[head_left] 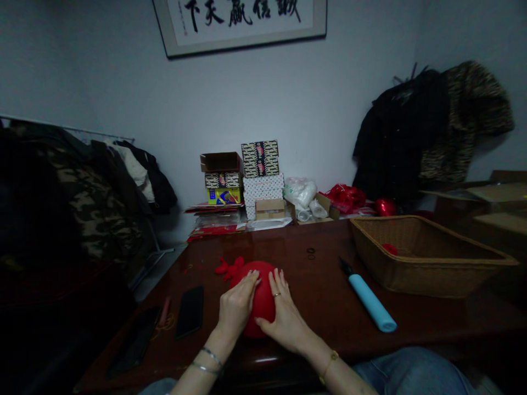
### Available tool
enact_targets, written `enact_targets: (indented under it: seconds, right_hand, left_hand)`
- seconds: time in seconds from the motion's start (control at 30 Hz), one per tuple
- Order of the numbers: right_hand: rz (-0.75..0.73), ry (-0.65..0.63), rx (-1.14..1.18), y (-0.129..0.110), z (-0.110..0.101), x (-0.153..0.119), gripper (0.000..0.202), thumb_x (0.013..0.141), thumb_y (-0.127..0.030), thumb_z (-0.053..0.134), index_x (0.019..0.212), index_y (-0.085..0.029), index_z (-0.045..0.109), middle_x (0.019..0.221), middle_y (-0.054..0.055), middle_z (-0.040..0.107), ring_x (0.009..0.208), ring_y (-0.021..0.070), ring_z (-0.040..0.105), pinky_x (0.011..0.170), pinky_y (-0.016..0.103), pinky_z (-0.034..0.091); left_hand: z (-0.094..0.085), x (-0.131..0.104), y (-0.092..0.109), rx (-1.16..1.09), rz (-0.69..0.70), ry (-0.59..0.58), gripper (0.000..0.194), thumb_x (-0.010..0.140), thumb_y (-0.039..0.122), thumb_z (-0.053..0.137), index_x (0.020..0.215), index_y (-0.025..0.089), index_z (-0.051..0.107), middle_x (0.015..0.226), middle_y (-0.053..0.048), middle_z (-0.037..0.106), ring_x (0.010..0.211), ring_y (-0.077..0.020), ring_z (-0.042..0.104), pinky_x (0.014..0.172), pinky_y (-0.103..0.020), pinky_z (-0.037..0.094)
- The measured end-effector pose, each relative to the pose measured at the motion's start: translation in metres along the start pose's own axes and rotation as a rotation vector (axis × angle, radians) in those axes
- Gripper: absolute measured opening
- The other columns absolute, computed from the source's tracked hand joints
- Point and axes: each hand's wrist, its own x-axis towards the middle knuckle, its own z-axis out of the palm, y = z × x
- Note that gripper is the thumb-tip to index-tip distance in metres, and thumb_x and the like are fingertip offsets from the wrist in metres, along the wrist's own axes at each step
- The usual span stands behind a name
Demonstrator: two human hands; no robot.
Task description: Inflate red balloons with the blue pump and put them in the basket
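Observation:
A round, inflated red balloon (264, 299) sits at the table's front edge, between my two hands. On its left and top lies my left hand (241, 299), its fingers bent and pressed together at the balloon's surface. My right hand (284, 315), with a ring on one finger, curves round the right side, thumb low and fingers on top. Whether the balloon's neck is between my left fingers cannot be made out. Touching or just behind its upper left is a knobbly red piece (233, 267). To the right lies a light blue hand pump (373, 302) with a black nozzle.
A wicker basket (428, 280) with something red inside stands at the right. Two small dark rings (310, 253) lie mid-table. A phone (190, 311), a dark flat object (135, 337) and thin yellowish bands (166, 323) are at the left. Stacked boxes (263, 192) line the back.

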Motion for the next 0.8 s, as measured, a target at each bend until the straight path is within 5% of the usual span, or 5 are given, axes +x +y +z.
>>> enact_targets:
  seconds: [0.13,0.27,0.43,0.67,0.8]
  right_hand:
    - [0.062,0.029,-0.162,-0.004,0.008,0.004,0.116,0.055,-0.053,0.071,0.144,-0.015,0.007,0.151,0.015,0.007,0.137,0.0283,-0.004,0.108,0.056,0.004]
    - [0.11,0.07,-0.131,-0.002,0.007,0.009,0.102,0.057,-0.046,0.072,0.141,-0.02,0.02,0.149,0.014,0.016,0.138,0.0284,0.007,0.107,0.056,0.011]
    - [0.012,-0.037,0.044,0.006,-0.009,0.013,0.107,0.047,-0.043,0.079,0.138,-0.022,0.028,0.145,0.013,0.027,0.136,0.0288,0.016,0.108,0.052,0.014]
    - [-0.045,-0.155,0.138,0.022,-0.023,0.017,0.128,0.049,-0.05,0.078,0.144,-0.019,-0.003,0.15,0.015,0.013,0.136,0.0249,0.015,0.109,0.044,0.019]
    - [-0.013,-0.202,0.147,0.04,-0.034,0.018,0.124,0.051,-0.055,0.076,0.143,-0.022,0.0,0.15,0.013,0.013,0.137,0.0245,0.009,0.109,0.046,0.016]
  left_hand:
    - [-0.003,-0.005,0.007,0.003,-0.006,-0.047,0.026,0.087,0.019,0.049,0.109,0.016,0.062,0.103,-0.009,0.069,0.088,-0.0202,0.067,0.075,-0.028,0.056]
    - [-0.014,0.001,0.004,-0.005,0.076,-0.126,0.025,0.089,0.02,0.047,0.107,0.017,0.063,0.1,-0.007,0.07,0.088,-0.0186,0.067,0.078,-0.029,0.056]
    - [-0.02,0.018,-0.009,-0.071,0.207,-0.191,0.028,0.088,0.018,0.047,0.113,0.017,0.06,0.108,-0.008,0.067,0.105,-0.0203,0.06,0.09,-0.035,0.051]
    - [-0.005,0.025,-0.012,-0.284,0.21,-0.253,0.026,0.088,0.02,0.049,0.112,0.019,0.06,0.111,-0.006,0.066,0.113,-0.0195,0.054,0.098,-0.04,0.045]
    - [0.003,0.017,-0.015,-0.295,0.097,-0.257,0.024,0.088,0.02,0.049,0.108,0.021,0.062,0.105,-0.004,0.069,0.105,-0.0188,0.06,0.094,-0.038,0.047]
